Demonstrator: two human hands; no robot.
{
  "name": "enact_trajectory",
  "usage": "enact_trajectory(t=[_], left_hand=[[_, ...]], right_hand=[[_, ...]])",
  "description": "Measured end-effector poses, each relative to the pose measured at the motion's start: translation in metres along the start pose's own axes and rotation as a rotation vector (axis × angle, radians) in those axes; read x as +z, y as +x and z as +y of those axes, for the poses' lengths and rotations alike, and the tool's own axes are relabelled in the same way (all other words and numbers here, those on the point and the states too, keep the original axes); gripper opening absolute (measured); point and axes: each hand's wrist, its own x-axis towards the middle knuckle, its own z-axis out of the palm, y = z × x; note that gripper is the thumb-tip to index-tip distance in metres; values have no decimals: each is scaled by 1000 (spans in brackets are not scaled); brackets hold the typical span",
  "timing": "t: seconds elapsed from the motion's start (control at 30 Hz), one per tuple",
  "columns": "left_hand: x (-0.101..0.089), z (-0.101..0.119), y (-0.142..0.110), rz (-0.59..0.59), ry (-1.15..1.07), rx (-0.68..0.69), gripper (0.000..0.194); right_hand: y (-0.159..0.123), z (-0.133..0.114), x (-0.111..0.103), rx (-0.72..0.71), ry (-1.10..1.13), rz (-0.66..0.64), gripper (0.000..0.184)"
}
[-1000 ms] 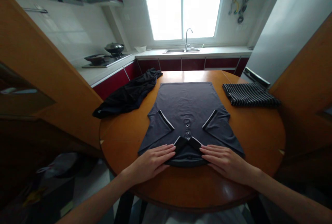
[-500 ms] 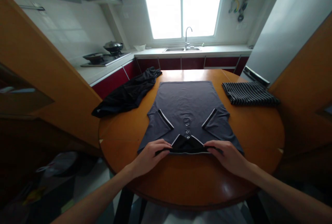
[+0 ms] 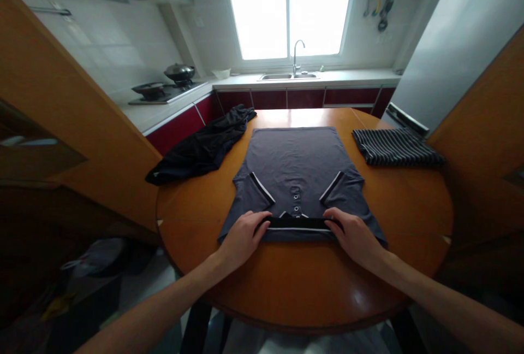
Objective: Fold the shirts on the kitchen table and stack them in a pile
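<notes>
A grey polo shirt lies spread front-up, its collar toward me and its hem at the far side. Both short sleeves are turned inward, showing black-and-white cuffs. My left hand pinches the left end of the black collar between thumb and fingers. At the collar's right end, my right hand grips in the same way. Stretched straight between my hands, the collar forms a black band with a white edge and covers most of its own points. Snap buttons show on the placket just beyond it.
The shirt rests on a round wooden table. A crumpled black garment lies at the left edge, and a folded striped cloth at the right. Beyond are a counter with a sink and a stove with pans.
Both hands have moved slightly away from me, carrying the collar's edge forward. The collar now lies folded over as a flat band, hiding the dark triangular opening and most of the collar points.
</notes>
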Motion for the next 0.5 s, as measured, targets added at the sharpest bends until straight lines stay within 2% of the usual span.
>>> enact_trajectory(t=[0.23, 0.33, 0.5], left_hand=[[4, -5, -1, 7, 84, 8, 32], [5, -6, -2, 5, 119, 19, 30], [4, -2, -2, 17, 129, 54, 28]], right_hand=[[0, 4, 4, 32, -167, 49, 22], [-1, 2, 1, 44, -109, 36, 23], [5, -3, -15, 8, 99, -60, 22]])
